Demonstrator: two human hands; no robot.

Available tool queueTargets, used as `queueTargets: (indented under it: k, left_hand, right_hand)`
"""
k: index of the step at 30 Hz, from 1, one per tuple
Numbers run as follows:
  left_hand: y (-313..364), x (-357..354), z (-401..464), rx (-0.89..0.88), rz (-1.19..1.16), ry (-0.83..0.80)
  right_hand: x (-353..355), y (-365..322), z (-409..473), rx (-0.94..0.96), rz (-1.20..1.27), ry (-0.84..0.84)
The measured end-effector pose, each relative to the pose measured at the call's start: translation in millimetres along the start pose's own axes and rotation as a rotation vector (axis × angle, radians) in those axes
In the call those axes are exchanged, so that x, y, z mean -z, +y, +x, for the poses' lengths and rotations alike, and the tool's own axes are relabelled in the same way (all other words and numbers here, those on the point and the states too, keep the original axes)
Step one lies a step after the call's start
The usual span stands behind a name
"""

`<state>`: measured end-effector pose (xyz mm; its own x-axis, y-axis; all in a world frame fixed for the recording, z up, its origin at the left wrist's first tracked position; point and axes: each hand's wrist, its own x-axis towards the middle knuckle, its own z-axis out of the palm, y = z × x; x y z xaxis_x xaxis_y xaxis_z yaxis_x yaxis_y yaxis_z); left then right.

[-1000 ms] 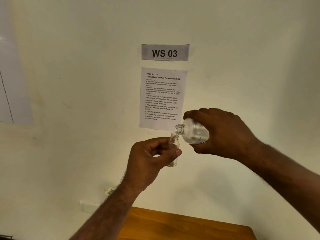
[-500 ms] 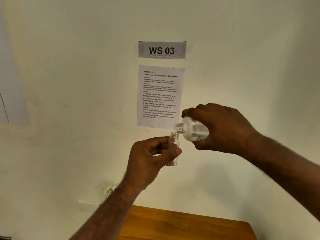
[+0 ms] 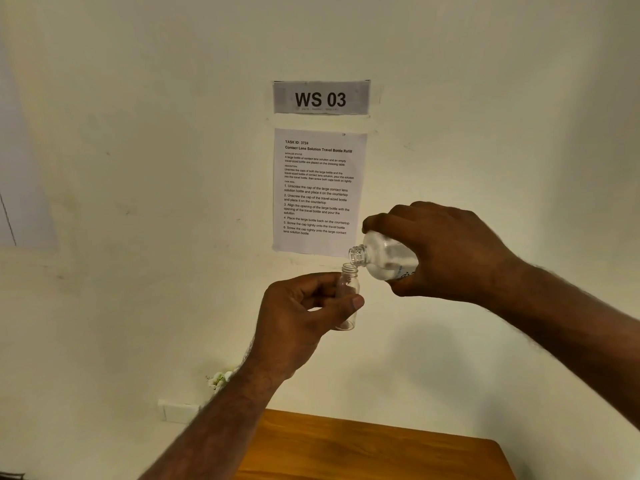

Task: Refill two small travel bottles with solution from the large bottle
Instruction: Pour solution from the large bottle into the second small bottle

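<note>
1. While raised in front of a pale wall point(image 3: 138, 168), left hand point(image 3: 298, 317) curled around a small bottle point(image 3: 348, 296), thumb across the front and fingertips behind, pinching the clear body upright.
2. Open at the top, no cap on the small bottle; mouth just under the neck of the large bottle point(image 3: 384, 258).
3. Right hand point(image 3: 446, 251) wrapped over the large bottle from above, fingers pressed together around its body, tilting it so the open neck points down and left.
4. Neck of the large bottle just beside and slightly above the small bottle's rim; cannot tell whether the two touch.
5. Clear liquid visible inside the large bottle; too faint to tell whether any stream runs between the openings.
6. Behind the hands, taped to the wall: a grey sign point(image 3: 321, 97) reading "WS 03" and, below it, a printed sheet point(image 3: 318, 188) headed "Contact Lens Solution Travel Bottle Refill".
7. Low in view, the far corner of a wooden table point(image 3: 381, 452), well below both bottles.
8. Near the left forearm, a white socket plate point(image 3: 178, 410) on the wall.
</note>
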<state>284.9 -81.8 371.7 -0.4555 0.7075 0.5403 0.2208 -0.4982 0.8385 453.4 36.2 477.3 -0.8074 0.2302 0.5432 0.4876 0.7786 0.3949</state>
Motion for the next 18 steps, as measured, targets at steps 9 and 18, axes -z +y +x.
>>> queueTargets:
  k: [9,18]
  left_hand:
    - [-1.1,-0.6,0.0,0.01,0.002,-0.004]
    - [-3.5,1.2,0.7,-0.011,0.04,-0.007]
  right_hand:
    - [1.1,0.7,0.8,0.024,-0.008,0.009]
    - [0.0,2.1,2.5,0.038,-0.013,0.023]
